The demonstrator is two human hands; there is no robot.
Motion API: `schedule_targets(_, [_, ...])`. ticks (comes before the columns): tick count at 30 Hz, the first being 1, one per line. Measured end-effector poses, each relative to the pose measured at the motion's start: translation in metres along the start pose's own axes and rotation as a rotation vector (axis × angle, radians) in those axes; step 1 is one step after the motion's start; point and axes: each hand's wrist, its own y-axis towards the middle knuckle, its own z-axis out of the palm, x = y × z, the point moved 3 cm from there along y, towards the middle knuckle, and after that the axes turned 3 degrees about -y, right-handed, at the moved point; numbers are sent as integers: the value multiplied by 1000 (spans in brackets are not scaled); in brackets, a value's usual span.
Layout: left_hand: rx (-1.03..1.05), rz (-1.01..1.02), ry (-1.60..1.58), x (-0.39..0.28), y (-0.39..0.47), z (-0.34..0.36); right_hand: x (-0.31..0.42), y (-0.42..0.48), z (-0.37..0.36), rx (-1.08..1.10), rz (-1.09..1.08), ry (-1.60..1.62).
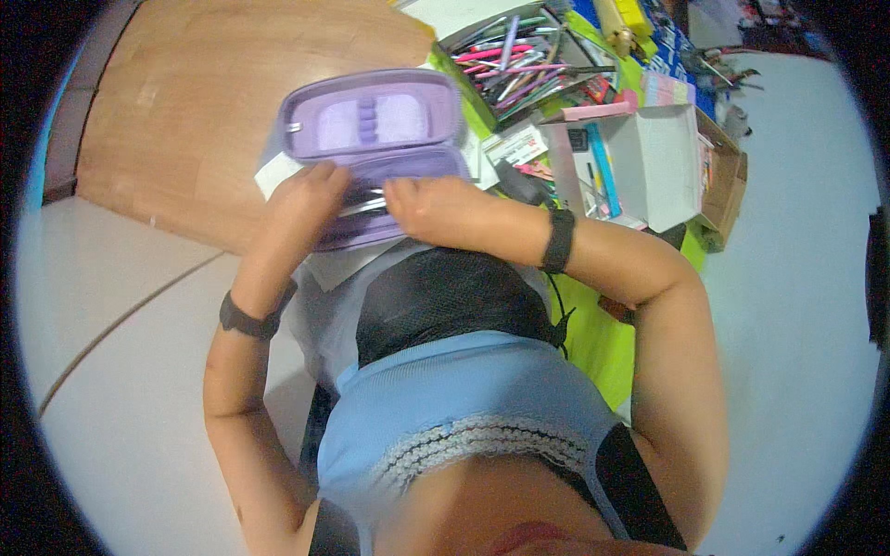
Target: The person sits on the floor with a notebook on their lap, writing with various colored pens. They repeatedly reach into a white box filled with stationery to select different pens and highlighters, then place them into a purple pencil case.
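In the head view a purple zippered pencil case (375,115) lies spread wide in front of my body, its lid folded back at the far side. My left hand (306,198) reaches over the left side of its lower compartment, fingers bent down. From the right, my right hand (431,208) comes in over the same compartment, fingertips curled at its middle. Thin white or silvery sticks, perhaps pens (365,205), show between the two hands. My fingertips are partly hidden and blurred, so whether either hand grips something cannot be told.
A box packed with pens and pencils (511,62) stands beyond the case at the right. Nearer stands a white lidded box (660,167) with stationery, beside a brown cardboard box (726,181). White paper (348,264) lies under the case, on a wooden surface (201,104).
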Motion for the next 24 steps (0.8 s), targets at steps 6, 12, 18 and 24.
schedule_targets(6, [73,-62,-266,12,5,3,6,-3,18,-121,-59,-162])
schedule_targets(12, [138,-114,-335,16,11,8,2,-4,13,-195,3,-216])
schedule_targets(18, [222,-119,-187,6,18,-3,-45,-24,-4,-214,-13,187])
schedule_targets(24, [125,-24,-138,-29,73,-32,-204,-76,44,179,405,-59])
